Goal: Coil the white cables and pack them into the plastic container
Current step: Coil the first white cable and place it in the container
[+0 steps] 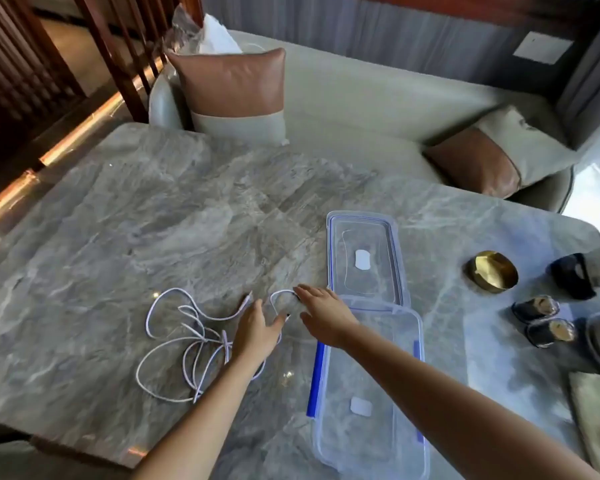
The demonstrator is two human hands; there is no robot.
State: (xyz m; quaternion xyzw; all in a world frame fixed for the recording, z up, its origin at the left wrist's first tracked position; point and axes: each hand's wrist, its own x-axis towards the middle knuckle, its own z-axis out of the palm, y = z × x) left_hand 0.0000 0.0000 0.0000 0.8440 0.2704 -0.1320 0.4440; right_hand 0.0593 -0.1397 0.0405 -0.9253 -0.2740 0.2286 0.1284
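Note:
White cables lie in a loose tangle on the marble table, left of centre. A clear plastic container with blue clips stands in front of me on the right, nothing inside it. Its clear lid lies flat just beyond it. My left hand hovers with straight fingers over the right end of the tangle. My right hand reaches over the container's far left corner, fingers spread, its fingertips at a small loop of cable. Neither hand grips anything.
A gold bowl and two small dark cups stand at the right edge. A folded cloth lies at the near right. Beyond the table is a sofa with brown-and-grey cushions.

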